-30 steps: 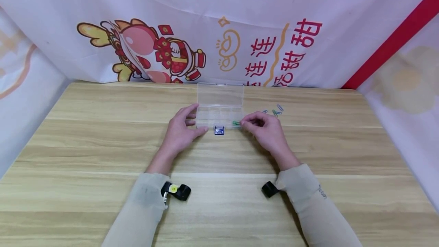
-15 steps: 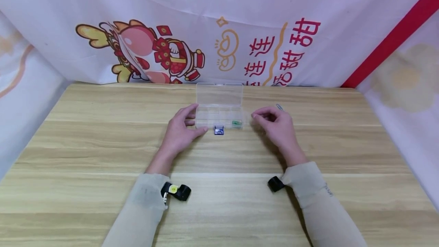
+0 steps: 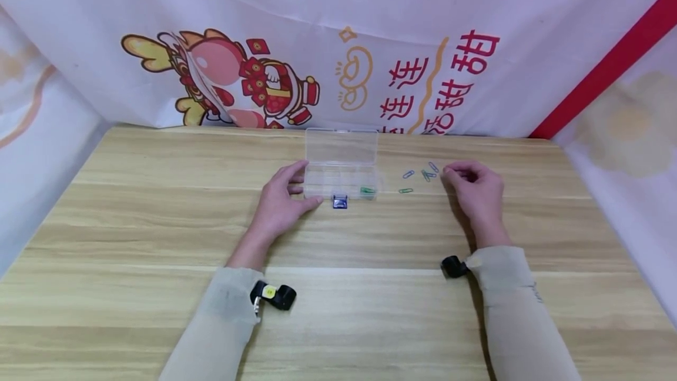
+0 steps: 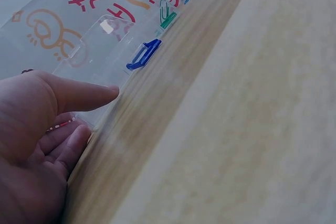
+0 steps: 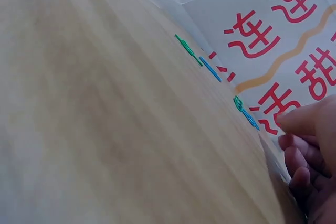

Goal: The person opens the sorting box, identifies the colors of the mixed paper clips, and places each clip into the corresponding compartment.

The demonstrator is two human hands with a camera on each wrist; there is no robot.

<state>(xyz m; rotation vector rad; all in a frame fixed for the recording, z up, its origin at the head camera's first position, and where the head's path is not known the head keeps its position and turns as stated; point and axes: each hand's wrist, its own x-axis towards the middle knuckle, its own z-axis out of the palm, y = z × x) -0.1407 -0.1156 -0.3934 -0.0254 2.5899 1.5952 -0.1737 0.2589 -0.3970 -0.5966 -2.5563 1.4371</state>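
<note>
The left hand (image 3: 281, 197) curves around the left end of the clear box (image 3: 331, 179); the right hand (image 3: 480, 191), thumb and index together, is just right of loose paper clips (image 3: 425, 176), its hold unclear. The desk (image 3: 359, 316) stretches widest toward the person, its back edge near the box.

Tabletop (image 3: 338, 322), tan, wood-grained. Toward its far edge are seen: box (image 3: 341, 148), colourless, transparent; latch (image 3: 340, 203), blue; paper clips (image 3: 425, 175), green and blue.
</note>
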